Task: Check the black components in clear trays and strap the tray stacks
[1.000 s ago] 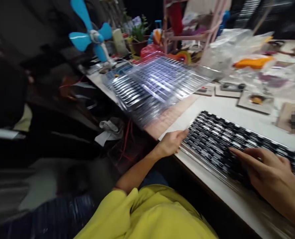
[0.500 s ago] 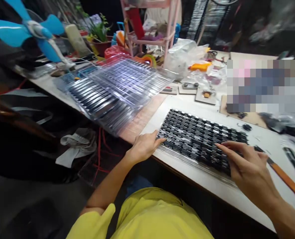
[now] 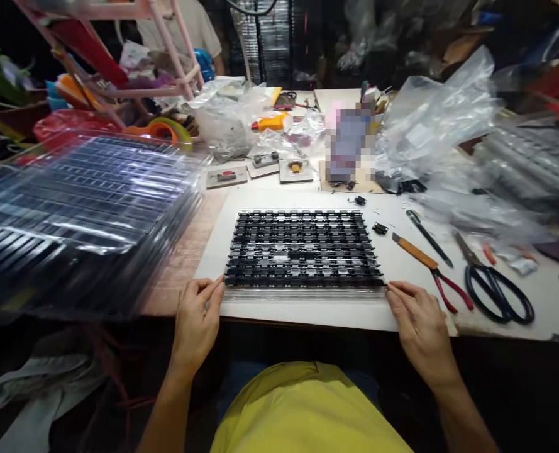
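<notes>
A clear plastic tray (image 3: 302, 294) lies on the white work board, filled with rows of narrow black strips (image 3: 302, 245) carrying small shiny parts. At its near left corner my left hand (image 3: 197, 321) pinches the left end of the nearest black strip (image 3: 302, 281). My right hand (image 3: 418, 327) has thumb and forefinger closed at that strip's right end. Both hands rest close to the table's front edge. Two small black pieces lie just right of the tray, one of them a black clip-like part (image 3: 380, 228).
Stacked clear trays (image 3: 85, 214) stand at the left. To the right lie an orange-handled cutter (image 3: 415, 251), a black pen-like tool (image 3: 430, 239), red-handled pliers (image 3: 453, 290) and scissors (image 3: 493, 283). Plastic bags (image 3: 434, 119) and small grey blocks (image 3: 227, 176) sit behind.
The view has swung right, so the tray now sits straight ahead. My right hand has moved from over the tray's right side to its near right corner; my left is at the near left corner.
</notes>
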Demonstrator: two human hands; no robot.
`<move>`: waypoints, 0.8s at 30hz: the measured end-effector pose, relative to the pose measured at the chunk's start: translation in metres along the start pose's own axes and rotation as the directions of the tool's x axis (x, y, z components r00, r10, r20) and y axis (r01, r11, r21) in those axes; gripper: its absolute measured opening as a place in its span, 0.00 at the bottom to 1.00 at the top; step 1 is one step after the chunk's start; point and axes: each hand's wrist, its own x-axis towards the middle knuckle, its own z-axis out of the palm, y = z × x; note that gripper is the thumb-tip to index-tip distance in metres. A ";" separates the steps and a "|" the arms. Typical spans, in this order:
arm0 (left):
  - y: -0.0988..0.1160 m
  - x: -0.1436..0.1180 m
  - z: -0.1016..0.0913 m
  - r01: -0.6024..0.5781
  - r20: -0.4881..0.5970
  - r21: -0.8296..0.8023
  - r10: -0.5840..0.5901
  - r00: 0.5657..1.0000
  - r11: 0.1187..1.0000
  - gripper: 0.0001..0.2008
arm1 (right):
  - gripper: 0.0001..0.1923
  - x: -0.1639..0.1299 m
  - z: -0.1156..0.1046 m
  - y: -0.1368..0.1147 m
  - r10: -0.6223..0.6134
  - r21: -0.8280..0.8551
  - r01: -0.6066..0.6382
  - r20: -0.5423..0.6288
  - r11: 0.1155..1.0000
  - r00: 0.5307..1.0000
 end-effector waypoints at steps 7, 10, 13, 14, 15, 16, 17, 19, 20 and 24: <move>0.014 -0.001 0.005 0.237 -0.057 -0.344 -0.272 0.961 0.908 0.11 | 0.20 0.000 -0.006 -0.015 0.266 0.427 -0.285 0.105 0.858 0.958; 0.025 0.004 0.008 0.343 -0.012 -0.656 -0.463 0.886 0.672 0.10 | 0.19 0.001 -0.009 -0.015 0.361 0.666 -0.423 0.240 0.615 0.901; 0.033 0.012 0.007 0.415 0.101 -0.797 -0.580 0.809 0.440 0.09 | 0.17 0.007 -0.009 -0.014 0.416 0.834 -0.471 0.334 0.286 0.846; 0.035 0.014 0.006 0.431 0.133 -0.817 -0.602 0.787 0.383 0.10 | 0.17 0.011 -0.009 -0.013 0.434 0.857 -0.477 0.362 0.193 0.825; 0.036 0.017 0.005 0.443 0.162 -0.834 -0.623 0.765 0.328 0.11 | 0.17 0.014 -0.009 -0.013 0.449 0.866 -0.486 0.391 0.115 0.804; 0.036 0.019 0.003 0.457 0.198 -0.848 -0.639 0.743 0.269 0.13 | 0.17 0.018 -0.009 -0.013 0.457 0.869 -0.492 0.418 0.049 0.785; 0.036 0.020 0.002 0.471 0.238 -0.857 -0.649 0.723 0.210 0.14 | 0.17 0.022 -0.009 -0.013 0.456 0.870 -0.494 0.444 -0.012 0.771; 0.035 0.023 -0.001 0.494 0.314 -0.862 -0.647 0.695 0.112 0.17 | 0.15 0.029 -0.009 -0.015 0.416 0.855 -0.499 0.509 -0.142 0.753; 0.035 0.024 -0.002 0.502 0.341 -0.861 -0.635 0.693 0.085 0.19 | 0.11 0.033 -0.008 -0.017 0.391 0.840 -0.500 0.541 -0.210 0.745; 0.036 0.026 0.000 0.503 0.376 -0.862 -0.581 0.721 0.066 0.20 | 0.06 0.039 0.001 -0.027 0.325 0.748 -0.509 0.652 -0.425 0.685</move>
